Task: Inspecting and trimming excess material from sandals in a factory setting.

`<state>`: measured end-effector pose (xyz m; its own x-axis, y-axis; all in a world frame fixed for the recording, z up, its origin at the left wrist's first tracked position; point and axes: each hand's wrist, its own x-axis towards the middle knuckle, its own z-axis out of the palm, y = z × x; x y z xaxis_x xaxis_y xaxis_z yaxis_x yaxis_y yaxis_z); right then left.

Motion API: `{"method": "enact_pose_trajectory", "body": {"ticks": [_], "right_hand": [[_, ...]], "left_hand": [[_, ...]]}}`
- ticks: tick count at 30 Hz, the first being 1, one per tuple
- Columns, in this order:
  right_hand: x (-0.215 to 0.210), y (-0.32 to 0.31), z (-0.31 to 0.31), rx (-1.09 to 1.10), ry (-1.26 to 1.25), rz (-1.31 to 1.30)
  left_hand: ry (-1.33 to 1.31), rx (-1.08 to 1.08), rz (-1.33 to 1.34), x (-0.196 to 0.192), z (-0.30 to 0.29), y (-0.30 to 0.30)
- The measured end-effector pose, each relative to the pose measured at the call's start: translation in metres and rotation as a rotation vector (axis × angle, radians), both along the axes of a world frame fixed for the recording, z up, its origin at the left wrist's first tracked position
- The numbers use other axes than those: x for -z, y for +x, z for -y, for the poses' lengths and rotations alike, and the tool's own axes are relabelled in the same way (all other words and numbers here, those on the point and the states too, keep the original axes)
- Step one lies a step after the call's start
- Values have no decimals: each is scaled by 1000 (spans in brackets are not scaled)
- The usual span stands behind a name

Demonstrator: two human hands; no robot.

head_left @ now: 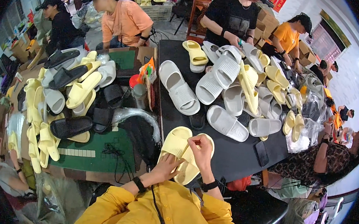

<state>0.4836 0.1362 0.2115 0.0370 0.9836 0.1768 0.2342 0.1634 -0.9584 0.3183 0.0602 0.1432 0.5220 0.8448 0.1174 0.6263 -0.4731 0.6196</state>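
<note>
Two pale yellow slide slippers lie side by side right in front of me at the black table's near edge. My left hand (166, 167) is on the heel part of the left yellow slipper (175, 139), its fingers curled over the footbed. Over the right yellow slipper (188, 171), my right hand (203, 152) is closed in a pinch near the straps, thumb and forefinger together. Whatever lies between those fingertips is too small to make out. A grey slipper (227, 123) and a black slipper (197, 121) rest just beyond the pair.
Grey and yellow slippers (225, 69) heap across the black table (234, 162); a phone (261, 154) lies at right. On the green mat (121, 149) at left sit more slippers, black ones (72, 127) included, and clear plastic bags (139, 118). Several people work around the tables.
</note>
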Motion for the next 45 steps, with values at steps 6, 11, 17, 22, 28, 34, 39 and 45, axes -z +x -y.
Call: {"method": "enact_pose_trajectory", "body": {"ticks": [6,11,17,22,28,34,39,45], "right_hand": [[-76,-18,7,-101,155,-32],[-88,-17,1,-108,139,-167],[-49,-15,-33,-113,-148,-331],[44,9,-86,13,-330,-330],[85,13,-138,86,-514,-309],[113,15,-175,24,-546,-204],[112,18,-170,-121,-609,-346],[118,27,-126,-203,-459,-551]], "left_hand": [[152,-30,148,-16,3,-13],[215,-284,292,-45,1,-37],[287,-677,274,-54,12,-70],[109,-889,293,-30,43,-109],[62,-1160,303,-6,93,-140],[-9,-1303,325,3,128,-146],[53,-1410,268,25,140,-137],[13,-1501,-65,39,147,-133]]}}
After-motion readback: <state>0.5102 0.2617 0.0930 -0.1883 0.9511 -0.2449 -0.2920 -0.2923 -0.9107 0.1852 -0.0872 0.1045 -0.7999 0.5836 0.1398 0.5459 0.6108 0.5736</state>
